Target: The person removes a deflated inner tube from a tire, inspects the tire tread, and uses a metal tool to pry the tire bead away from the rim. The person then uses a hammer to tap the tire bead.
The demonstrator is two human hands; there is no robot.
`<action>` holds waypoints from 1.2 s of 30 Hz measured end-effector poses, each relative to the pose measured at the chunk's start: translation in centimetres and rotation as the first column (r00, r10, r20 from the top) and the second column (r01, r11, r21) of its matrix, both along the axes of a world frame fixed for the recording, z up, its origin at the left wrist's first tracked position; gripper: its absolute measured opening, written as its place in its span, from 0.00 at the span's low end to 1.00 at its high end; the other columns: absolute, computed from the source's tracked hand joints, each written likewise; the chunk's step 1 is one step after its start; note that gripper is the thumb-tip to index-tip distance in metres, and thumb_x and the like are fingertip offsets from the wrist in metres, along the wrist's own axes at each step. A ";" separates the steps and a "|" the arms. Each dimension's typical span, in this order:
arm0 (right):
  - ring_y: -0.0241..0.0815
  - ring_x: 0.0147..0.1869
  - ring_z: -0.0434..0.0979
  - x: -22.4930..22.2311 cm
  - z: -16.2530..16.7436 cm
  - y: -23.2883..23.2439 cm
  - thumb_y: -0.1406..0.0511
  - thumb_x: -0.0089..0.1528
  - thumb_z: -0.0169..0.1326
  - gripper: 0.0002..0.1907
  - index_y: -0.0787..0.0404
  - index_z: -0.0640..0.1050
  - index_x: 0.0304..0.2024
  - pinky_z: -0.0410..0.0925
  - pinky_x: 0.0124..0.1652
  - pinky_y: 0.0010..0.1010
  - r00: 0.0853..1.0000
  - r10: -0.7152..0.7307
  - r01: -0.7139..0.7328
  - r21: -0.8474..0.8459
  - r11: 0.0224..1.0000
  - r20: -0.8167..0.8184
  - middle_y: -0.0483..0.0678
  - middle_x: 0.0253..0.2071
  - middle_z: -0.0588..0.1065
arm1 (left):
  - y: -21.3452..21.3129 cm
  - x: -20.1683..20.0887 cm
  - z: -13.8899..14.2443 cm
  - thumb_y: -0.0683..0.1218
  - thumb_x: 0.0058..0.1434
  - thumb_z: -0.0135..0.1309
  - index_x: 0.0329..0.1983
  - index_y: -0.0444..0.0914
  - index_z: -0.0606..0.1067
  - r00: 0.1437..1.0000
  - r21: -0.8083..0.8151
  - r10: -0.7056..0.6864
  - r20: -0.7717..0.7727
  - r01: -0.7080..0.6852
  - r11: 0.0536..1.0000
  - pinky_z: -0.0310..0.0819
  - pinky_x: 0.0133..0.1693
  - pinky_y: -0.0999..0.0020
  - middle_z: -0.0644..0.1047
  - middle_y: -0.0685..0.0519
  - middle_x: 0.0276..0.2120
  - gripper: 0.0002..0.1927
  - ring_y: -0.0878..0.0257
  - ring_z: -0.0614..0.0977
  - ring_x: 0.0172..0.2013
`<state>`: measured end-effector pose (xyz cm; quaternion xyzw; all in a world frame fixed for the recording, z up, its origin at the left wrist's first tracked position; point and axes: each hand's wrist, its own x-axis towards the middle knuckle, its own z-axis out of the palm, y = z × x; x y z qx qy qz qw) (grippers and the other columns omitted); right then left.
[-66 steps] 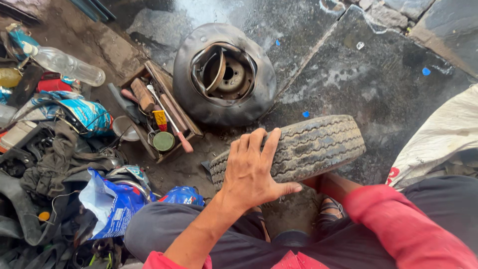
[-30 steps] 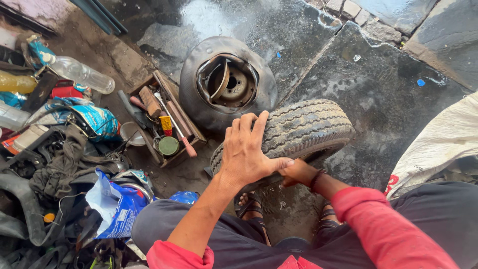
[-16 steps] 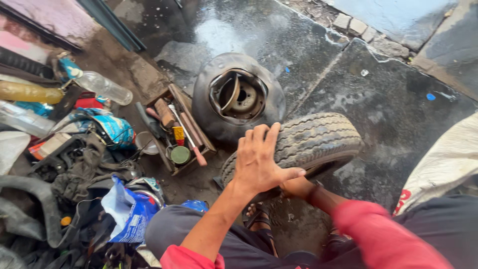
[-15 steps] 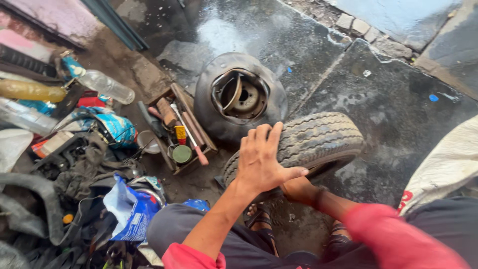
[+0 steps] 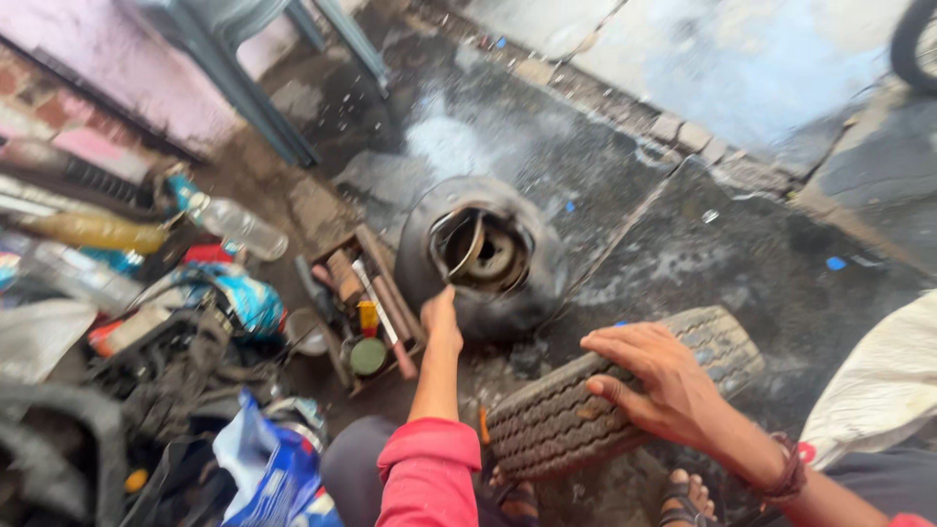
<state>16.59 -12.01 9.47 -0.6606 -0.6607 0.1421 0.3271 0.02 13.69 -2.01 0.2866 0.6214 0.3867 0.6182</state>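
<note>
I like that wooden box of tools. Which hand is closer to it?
Left. The left hand reaches out right beside the wooden tool box; the right hand rests on the tyre, farther away.

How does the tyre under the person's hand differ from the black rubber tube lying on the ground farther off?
The tyre has a chunky tread pattern and looks grey and dusty; the tube is smooth and darker. The tyre stands on edge with the right hand resting on top, while the tube lies flat on the floor with metal parts in its middle and the left hand reaching towards it. Both are round rubber.
</note>
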 end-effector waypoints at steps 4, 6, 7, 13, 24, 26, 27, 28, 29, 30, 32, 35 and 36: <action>0.50 0.59 0.78 1.9 -1.2 -1.6 0.55 0.61 0.58 0.22 0.59 0.80 0.54 0.67 0.57 0.39 0.976 -0.055 0.045 -0.055 0.997 -0.211 0.51 0.52 0.80 | -1.3 1.0 -2.3 0.47 0.49 0.73 0.65 0.23 0.58 0.969 -0.260 0.231 -0.082 -0.245 0.934 0.65 0.61 0.53 0.69 0.39 0.59 0.48 0.51 0.74 0.59; 0.46 0.59 0.78 2.7 -2.0 -2.2 0.54 0.64 0.55 0.22 0.61 0.80 0.54 0.68 0.57 0.37 0.914 -0.075 0.055 -0.061 0.997 -0.399 0.50 0.52 0.80 | -2.1 1.2 -2.6 0.45 0.47 0.72 0.67 0.22 0.53 0.928 -0.133 0.364 -0.083 -0.372 0.919 0.71 0.61 0.52 0.65 0.37 0.61 0.53 0.49 0.74 0.59; 0.44 0.59 0.78 3.2 -2.3 -2.3 0.54 0.66 0.53 0.22 0.61 0.80 0.54 0.68 0.57 0.36 0.859 -0.083 0.060 -0.062 0.996 -0.506 0.50 0.53 0.81 | -2.4 1.2 -2.5 0.46 0.46 0.71 0.65 0.22 0.58 0.927 -0.186 0.373 -0.031 -0.372 0.909 0.73 0.61 0.51 0.69 0.38 0.60 0.49 0.48 0.76 0.59; 0.39 0.57 0.76 4.5 -2.9 -1.9 0.52 0.70 0.44 0.26 0.64 0.80 0.56 0.67 0.58 0.34 0.637 -0.110 0.115 -0.048 0.992 -0.763 0.49 0.55 0.81 | -3.2 -0.9 -1.8 0.59 0.51 0.66 0.65 0.47 0.71 0.977 -0.438 0.138 0.163 -0.054 0.897 0.52 0.65 0.50 0.73 0.55 0.64 0.38 0.57 0.71 0.59; 0.39 0.60 0.78 3.8 -4.1 -2.2 0.49 0.69 0.44 0.30 0.64 0.78 0.59 0.68 0.60 0.33 0.576 -0.104 0.108 -0.051 0.993 -0.811 0.49 0.56 0.81 | -3.5 -1.0 -2.6 0.62 0.52 0.66 0.57 0.49 0.75 0.960 -0.409 0.160 0.228 -0.055 0.911 0.53 0.62 0.51 0.76 0.60 0.56 0.31 0.58 0.70 0.59; 0.39 0.59 0.77 3.5 -3.7 -2.3 0.48 0.69 0.44 0.31 0.65 0.78 0.60 0.68 0.60 0.33 0.533 -0.067 0.094 -0.019 0.995 -0.844 0.50 0.56 0.81 | -3.6 -1.1 -3.0 0.62 0.53 0.65 0.54 0.50 0.76 0.957 -0.406 0.119 0.264 -0.001 0.914 0.53 0.58 0.53 0.77 0.62 0.53 0.27 0.59 0.71 0.57; 0.40 0.59 0.78 3.3 -3.3 -2.3 0.48 0.68 0.45 0.30 0.64 0.78 0.59 0.69 0.59 0.33 0.589 -0.085 0.107 -0.027 0.994 -0.803 0.49 0.55 0.81 | -3.6 -1.1 -3.2 0.62 0.54 0.64 0.52 0.51 0.77 0.954 -0.404 0.098 0.284 0.026 0.915 0.53 0.56 0.54 0.78 0.62 0.51 0.25 0.59 0.71 0.56; 0.40 0.59 0.79 3.0 -2.9 -2.4 0.47 0.68 0.46 0.30 0.64 0.79 0.58 0.69 0.59 0.34 0.641 -0.105 0.118 -0.038 0.992 -0.760 0.49 0.54 0.82 | -3.5 -1.1 -3.2 0.60 0.53 0.65 0.52 0.49 0.77 0.940 -0.372 0.116 0.322 0.013 0.928 0.58 0.56 0.54 0.79 0.61 0.51 0.25 0.58 0.73 0.55; 0.40 0.58 0.80 2.6 -2.4 -2.4 0.47 0.67 0.47 0.30 0.63 0.79 0.56 0.70 0.58 0.34 0.690 -0.125 0.131 -0.048 0.990 -0.712 0.48 0.53 0.82 | -3.5 -1.1 -3.3 0.58 0.53 0.65 0.52 0.48 0.77 0.923 -0.339 0.130 0.362 0.001 0.941 0.62 0.56 0.54 0.79 0.60 0.50 0.24 0.57 0.75 0.54; 0.44 0.58 0.79 2.0 -1.9 -2.4 0.46 0.65 0.50 0.30 0.63 0.79 0.55 0.69 0.58 0.37 0.863 -0.079 0.110 0.032 0.993 -0.499 0.49 0.52 0.81 | -3.3 -1.1 -3.5 0.57 0.52 0.65 0.52 0.47 0.78 0.905 -0.307 0.137 0.402 -0.007 0.952 0.67 0.56 0.53 0.80 0.58 0.50 0.24 0.55 0.77 0.53; 0.50 0.57 0.76 0.6 -1.0 -2.6 0.45 0.62 0.55 0.30 0.63 0.79 0.51 0.65 0.56 0.42 0.999 -0.034 0.030 0.142 0.989 0.030 0.50 0.49 0.79 | -2.9 -0.9 -3.6 0.55 0.52 0.64 0.52 0.43 0.78 0.871 -0.278 0.167 0.463 -0.037 0.960 0.72 0.56 0.51 0.81 0.55 0.51 0.25 0.53 0.79 0.51; 0.51 0.57 0.75 -0.6 0.1 -2.5 0.45 0.64 0.54 0.29 0.63 0.78 0.49 0.64 0.58 0.44 0.983 -0.005 -0.013 0.100 0.995 0.185 0.50 0.46 0.77 | -2.1 -0.7 -3.8 0.53 0.53 0.63 0.53 0.40 0.78 0.839 -0.305 0.228 0.494 -0.078 0.949 0.73 0.58 0.49 0.81 0.53 0.52 0.25 0.51 0.80 0.52; 0.50 0.57 0.75 -1.0 0.3 -2.5 0.45 0.64 0.54 0.29 0.63 0.78 0.49 0.63 0.58 0.44 0.983 -0.001 -0.014 0.084 0.996 0.184 0.50 0.45 0.76 | -1.9 -0.8 -3.9 0.53 0.54 0.62 0.54 0.40 0.78 0.835 -0.327 0.254 0.488 -0.095 0.940 0.72 0.59 0.48 0.81 0.52 0.53 0.25 0.51 0.80 0.52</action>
